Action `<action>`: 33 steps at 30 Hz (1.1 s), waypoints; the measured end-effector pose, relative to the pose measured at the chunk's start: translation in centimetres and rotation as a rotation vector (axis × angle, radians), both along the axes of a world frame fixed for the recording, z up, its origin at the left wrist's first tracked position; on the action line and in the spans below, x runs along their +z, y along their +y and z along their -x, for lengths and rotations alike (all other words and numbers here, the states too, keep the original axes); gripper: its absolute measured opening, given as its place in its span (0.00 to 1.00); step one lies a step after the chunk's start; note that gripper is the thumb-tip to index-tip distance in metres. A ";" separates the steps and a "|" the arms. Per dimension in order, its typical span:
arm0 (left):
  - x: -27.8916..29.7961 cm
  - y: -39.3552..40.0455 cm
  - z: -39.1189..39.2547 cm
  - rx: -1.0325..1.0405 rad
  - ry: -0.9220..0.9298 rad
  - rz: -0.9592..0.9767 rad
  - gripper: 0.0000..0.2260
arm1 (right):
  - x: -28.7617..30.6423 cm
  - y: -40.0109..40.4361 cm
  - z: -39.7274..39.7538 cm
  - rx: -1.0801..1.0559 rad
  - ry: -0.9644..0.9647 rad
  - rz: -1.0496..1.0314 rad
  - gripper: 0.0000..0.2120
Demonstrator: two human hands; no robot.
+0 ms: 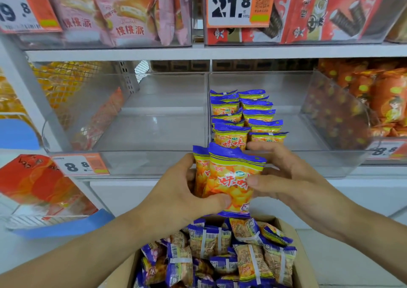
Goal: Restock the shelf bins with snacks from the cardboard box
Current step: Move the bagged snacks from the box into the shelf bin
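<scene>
Shop aisle, white metal shelf (198, 53) with clear plastic bins. Landmark: the right bin (286, 155) at mid shelf. Inside it, two rows of snack packets (244, 116) stand upright along its left side; the rest of it looks bare. The left bin (141, 133) beside it holds nothing visible. Just in front of the right bin's front wall, the left hand (176, 191) grips a small stack of packets (229, 177), thumb curled under; the right hand (284, 177) pinches the same stack from the side. Below the bin, the cardboard box (306, 263) is still heaped with packets. Judgement: early, most restocking is left. Packets are glossy crinkly foil pillows, blue-yellow tops, orange bodies; bins rigid, smooth, transparent; box matte brown.
</scene>
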State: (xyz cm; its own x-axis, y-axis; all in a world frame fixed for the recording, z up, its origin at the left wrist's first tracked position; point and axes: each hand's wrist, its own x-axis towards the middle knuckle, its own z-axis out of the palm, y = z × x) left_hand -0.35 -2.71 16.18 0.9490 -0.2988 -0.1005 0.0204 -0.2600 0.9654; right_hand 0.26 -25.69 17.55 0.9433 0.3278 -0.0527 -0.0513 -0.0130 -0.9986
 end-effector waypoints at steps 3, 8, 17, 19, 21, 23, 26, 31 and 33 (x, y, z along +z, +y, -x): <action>0.3 0.2 -0.2 -0.076 0.054 0.018 0.35 | 0.9 -0.8 -0.3 0.090 -0.110 0.105 0.28; 1.0 0.1 -0.2 -0.212 0.059 0.033 0.34 | 0.9 -1.0 0.1 0.157 -0.187 0.136 0.13; 1.2 -1.1 -0.5 -0.164 -0.063 0.055 0.32 | 1.7 -2.4 0.2 0.207 -0.155 0.115 0.31; 1.2 -1.3 -0.7 -0.113 -0.094 0.087 0.37 | 1.9 -2.5 0.2 0.189 -0.136 0.109 0.34; 1.0 -1.5 -0.9 -0.106 -0.116 0.124 0.41 | 2.2 -2.6 0.0 0.147 -0.160 0.131 0.34; 1.1 -2.0 -0.8 -0.122 -0.159 0.126 0.42 | 2.9 -2.9 -0.1 0.103 -0.213 0.146 0.34; 1.2 -2.7 -1.1 -0.067 -0.332 0.029 0.39 | 4.2 -3.8 -0.8 0.047 -0.268 0.127 0.36; 1.3 -3.2 -4.0 0.152 -0.647 -0.310 0.32 | 5.8 -7.7 -4.9 -0.246 -0.454 0.166 0.37; 0.9 -3.4 -5.3 0.176 -0.639 -0.390 0.36 | 5.5 -9.7 -7.4 -0.358 -0.512 0.209 0.34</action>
